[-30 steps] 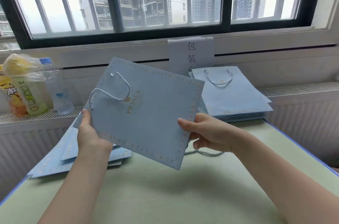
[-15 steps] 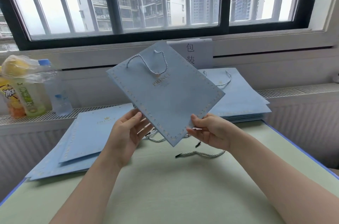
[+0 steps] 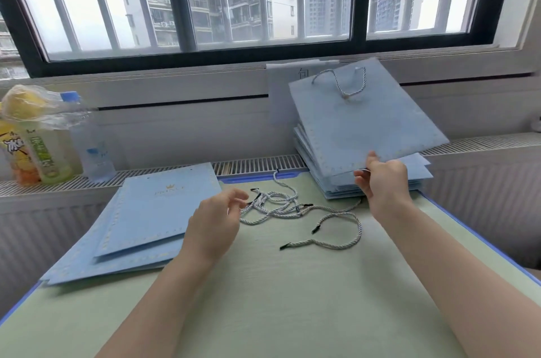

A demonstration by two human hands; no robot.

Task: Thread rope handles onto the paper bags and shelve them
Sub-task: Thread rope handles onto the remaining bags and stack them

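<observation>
On top of the pale green table with a blue rim (image 3: 292, 313), near its left edge, lies a flat pile of light blue paper bags without handles (image 3: 152, 217). At the far right corner sits a stack of light blue paper bags (image 3: 328, 182), partly on the white slatted ledge under the window. One flat light blue paper bag with a twisted white rope handle (image 3: 363, 120) tilts over that stack. The right hand (image 3: 380, 179) pinches this bag by its near edge. A loose bunch of white ropes with black tips (image 3: 295, 211) lies in the middle near the far edge. The left hand (image 3: 216, 220) hangs beside the ropes, fingers loosely curled, holding nothing.
</observation>
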